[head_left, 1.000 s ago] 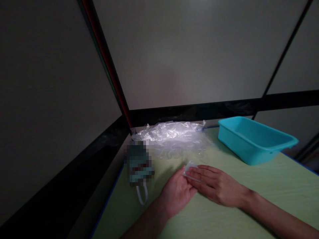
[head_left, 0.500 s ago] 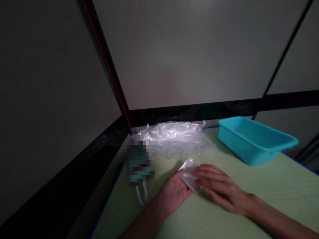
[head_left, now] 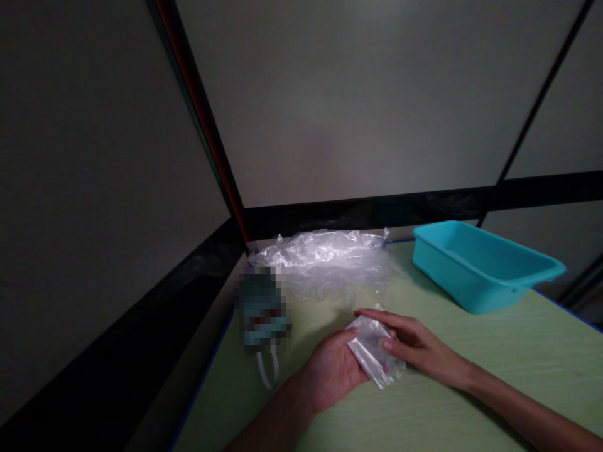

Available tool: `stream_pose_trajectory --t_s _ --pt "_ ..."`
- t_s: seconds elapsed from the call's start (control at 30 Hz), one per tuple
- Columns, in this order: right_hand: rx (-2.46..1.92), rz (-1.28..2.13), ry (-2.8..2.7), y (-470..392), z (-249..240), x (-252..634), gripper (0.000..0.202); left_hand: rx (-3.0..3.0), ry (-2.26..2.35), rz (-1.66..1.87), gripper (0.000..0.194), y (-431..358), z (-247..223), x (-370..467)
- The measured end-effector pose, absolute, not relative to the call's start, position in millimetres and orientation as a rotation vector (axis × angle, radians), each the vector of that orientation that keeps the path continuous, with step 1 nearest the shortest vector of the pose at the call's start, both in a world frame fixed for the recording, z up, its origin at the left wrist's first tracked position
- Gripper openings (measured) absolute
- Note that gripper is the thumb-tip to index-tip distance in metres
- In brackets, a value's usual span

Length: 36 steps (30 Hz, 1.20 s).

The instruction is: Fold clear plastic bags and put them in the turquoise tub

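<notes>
A folded clear plastic bag (head_left: 375, 351) is held between both hands above the table's near half. My left hand (head_left: 332, 367) lies palm up under it, with the thumb pressed on the bag's left edge. From the right, my right hand (head_left: 414, 342) grips the same bag, its thumb on the front face and its fingers along the top and behind. Some fingertips of both hands are hidden by the plastic. Beyond the hands, a heap of crumpled clear plastic bags (head_left: 325, 257) lies at the table's back edge.
A turquoise plastic basin (head_left: 475, 295) stands at the back right of the light green table (head_left: 518, 370). On the left lies a blurred-out greenish item (head_left: 264, 311) with a white loop. Panelled walls rise behind and to the left.
The bag has turned its broad face towards me and shows as a flat folded packet. My right hand has shifted its hold, its thumb now pressing on the front of the bag.
</notes>
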State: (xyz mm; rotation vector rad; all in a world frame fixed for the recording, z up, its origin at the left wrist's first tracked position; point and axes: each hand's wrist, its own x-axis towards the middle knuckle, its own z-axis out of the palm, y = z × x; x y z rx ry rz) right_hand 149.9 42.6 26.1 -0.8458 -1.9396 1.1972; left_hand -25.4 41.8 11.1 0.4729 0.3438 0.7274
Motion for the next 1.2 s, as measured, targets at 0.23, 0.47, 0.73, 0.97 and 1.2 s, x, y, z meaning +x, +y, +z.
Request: stream_pose_trajectory --t_s 0.23,0.47,0.73,0.97,1.2 --pt "-0.829 1.343 -1.831 40.8 24.6 146.8 0.035 0.474 0.326 0.686 0.029 40.7 7.4 -24.2" --pt "-0.822 1.399 -1.724 40.8 26.7 145.9 0.041 0.452 0.350 0.658 0.028 39.4 7.3 -26.0" --pt "-0.844 1.420 -1.625 42.4 28.5 145.5 0.042 0.527 0.387 0.608 0.029 38.4 11.4 -28.1" --pt "-0.933 1.345 -1.708 41.8 23.3 145.1 0.033 0.520 0.375 0.629 0.026 40.1 8.5 -27.9" --pt "-0.928 1.314 -1.681 46.4 23.2 147.3 0.032 0.559 0.405 0.582 0.030 40.1 6.7 -28.0"
